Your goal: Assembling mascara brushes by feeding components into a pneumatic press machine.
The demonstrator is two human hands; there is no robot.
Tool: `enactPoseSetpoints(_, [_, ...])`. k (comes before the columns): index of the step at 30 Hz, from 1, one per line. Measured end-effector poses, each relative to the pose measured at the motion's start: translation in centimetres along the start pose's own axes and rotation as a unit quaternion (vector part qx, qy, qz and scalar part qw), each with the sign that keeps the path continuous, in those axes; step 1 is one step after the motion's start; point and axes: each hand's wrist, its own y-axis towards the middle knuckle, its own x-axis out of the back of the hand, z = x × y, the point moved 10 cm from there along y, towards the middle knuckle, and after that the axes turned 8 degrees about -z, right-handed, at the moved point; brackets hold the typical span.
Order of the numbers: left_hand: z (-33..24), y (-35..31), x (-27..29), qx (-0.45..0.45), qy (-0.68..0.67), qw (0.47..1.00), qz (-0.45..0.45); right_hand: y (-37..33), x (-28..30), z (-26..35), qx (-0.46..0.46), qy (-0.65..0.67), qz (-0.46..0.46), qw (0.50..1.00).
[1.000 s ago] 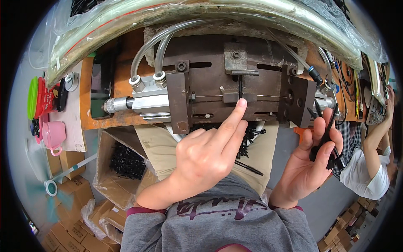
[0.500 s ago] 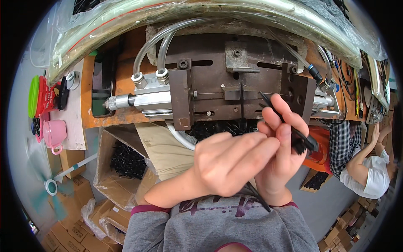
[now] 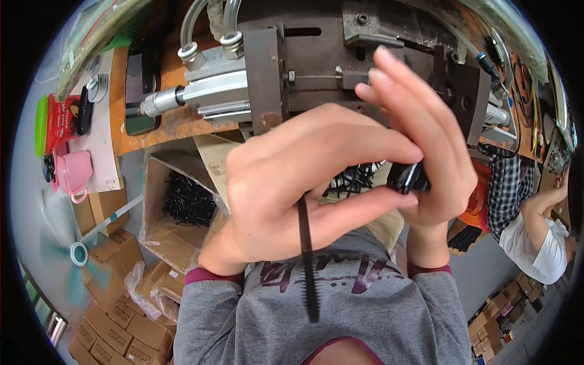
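My left hand (image 3: 274, 176) is closed over a thin black strip (image 3: 309, 267), which sticks out below it and has fine teeth or bristles along its lower end. Its thumb and index fingertips also pinch a small bundle of glossy black pieces (image 3: 409, 177) at my right palm. My right hand (image 3: 441, 146) curls around that bundle, its upper fingers stretched toward the machine. The exact shape of the bundled pieces is hidden by the fingers. Just beyond my hands stands a dark metal fixture (image 3: 265, 79) with a silver air cylinder (image 3: 216, 91) on its left.
Below the bench edge, an open carton (image 3: 176, 243) holds many thin black pieces. A pink cup (image 3: 74, 170) and a phone (image 3: 141, 91) lie to the left. A fan (image 3: 78, 253) stands lower left, near stacked cartons (image 3: 106, 319). Another person (image 3: 535, 243) sits at right.
My hands have come nearer and lower against my view, the left wrist turning so the toothed strip now hangs down. My right fingers have straightened upward. The fixture sits higher in the picture.
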Motion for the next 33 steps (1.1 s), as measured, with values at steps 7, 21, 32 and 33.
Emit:
enactPoseSetpoints(7, [-0.1, -1.6, 0.4, -0.071, 0.135, 0.987, -0.041, 0.6, 2.6, -0.1, -0.047, -0.082, -0.076, 0.993])
enactPoseSetpoints(21, [0.6, -2.1, -3.3, -0.176, 0.409, 0.895, -0.015, -2.2, 6.2, -0.9, -0.127, 0.03, -0.139, 0.982])
enactPoseSetpoints(32, [0.9, -1.6, -3.0, -0.117, 0.393, 0.912, 0.0, -1.5, 4.4, 0.4, -0.074, -0.08, 0.007, 0.994])
enactPoseSetpoints(33, [1.0, -1.7, -2.9, -0.117, 0.386, 0.915, 0.0, -1.4, 4.0, 0.4, -0.076, -0.084, 0.016, 0.993])
